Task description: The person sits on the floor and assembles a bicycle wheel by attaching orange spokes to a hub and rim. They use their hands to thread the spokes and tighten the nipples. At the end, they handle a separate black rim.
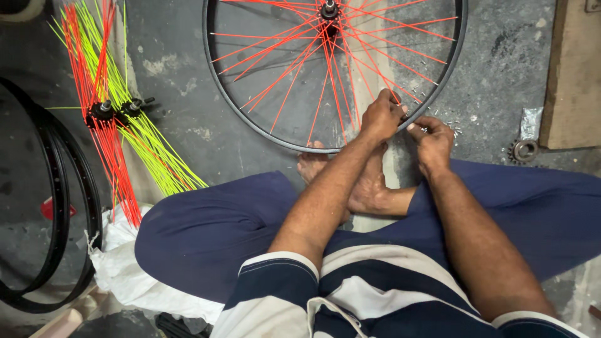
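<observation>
Spoked wheels (275, 94): one
Loose hubs with spokes (102, 112): two
Bare black rims (56, 206): two
Sprockets (523, 150): one
Hands (382, 116): two

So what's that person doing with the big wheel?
A person sits cross-legged on the floor with a bicycle wheel with orange spokes lying in front. The left hand grips its rim near a spoke, and the right hand pinches something tiny beside it. Bundles of orange and yellow spokes and spare black rims lie to the left.
</observation>
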